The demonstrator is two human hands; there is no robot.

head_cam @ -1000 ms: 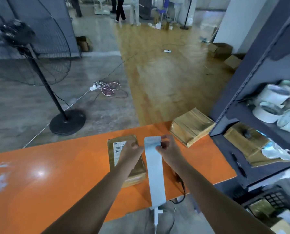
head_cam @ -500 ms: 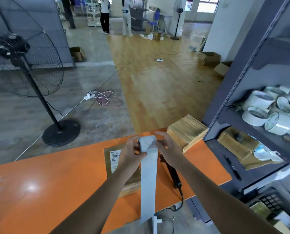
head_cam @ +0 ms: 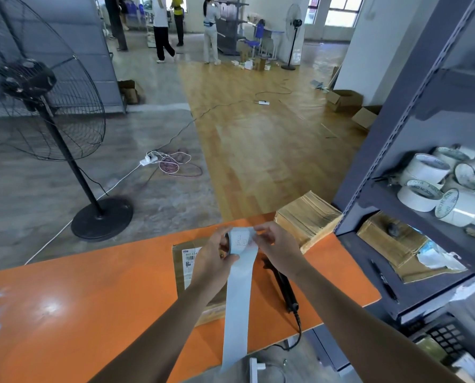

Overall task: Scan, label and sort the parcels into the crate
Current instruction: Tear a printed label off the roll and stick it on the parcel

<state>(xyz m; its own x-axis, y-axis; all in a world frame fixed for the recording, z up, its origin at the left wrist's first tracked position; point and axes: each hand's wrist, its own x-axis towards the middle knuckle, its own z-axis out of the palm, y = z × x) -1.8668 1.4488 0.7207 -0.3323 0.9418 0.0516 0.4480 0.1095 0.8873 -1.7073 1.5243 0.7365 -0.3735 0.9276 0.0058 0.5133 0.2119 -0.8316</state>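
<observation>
Holds a long, pale blue-white paper label strip (head_cam: 238, 299) up above the orange tabletop (head_cam: 92, 299), near the middle of its far edge. Pinches the strip's curled-over top end from both sides: left hand (head_cam: 214, 258) clenched on the left side, thumb and fingers wrapped round the curl; right hand (head_cam: 277, 248) grasping the right side between fingertips and thumb. Faint print showing through the paper at the curl, too blurred to read. Lower down, strip hanging straight, crossing the tabletop's near edge and ending below it.

Beneath the left hand, flat on the tabletop: a flat brown cardboard parcel (head_cam: 188, 269) with a white printed label at its far left corner, partly hidden behind the left forearm and the strip. Just right of the strip, under the right wrist: a black handheld scanner (head_cam: 283, 288), lying lengthwise toward the near edge, black cable trailing off that edge. At the far right corner of the tabletop: a stack of flattened brown cardboard sheets (head_cam: 308, 222), close against the upright of a dark grey metal shelf unit (head_cam: 391, 150). On a shelf there, a heap of white tape rolls (head_cam: 427, 175); one shelf below, more brown cardboard. Beyond the tabletop's far left, on the floor: a black pedestal fan (head_cam: 37, 87) and a white power strip (head_cam: 148, 160) with tangled cords. Far off, several people standing.
</observation>
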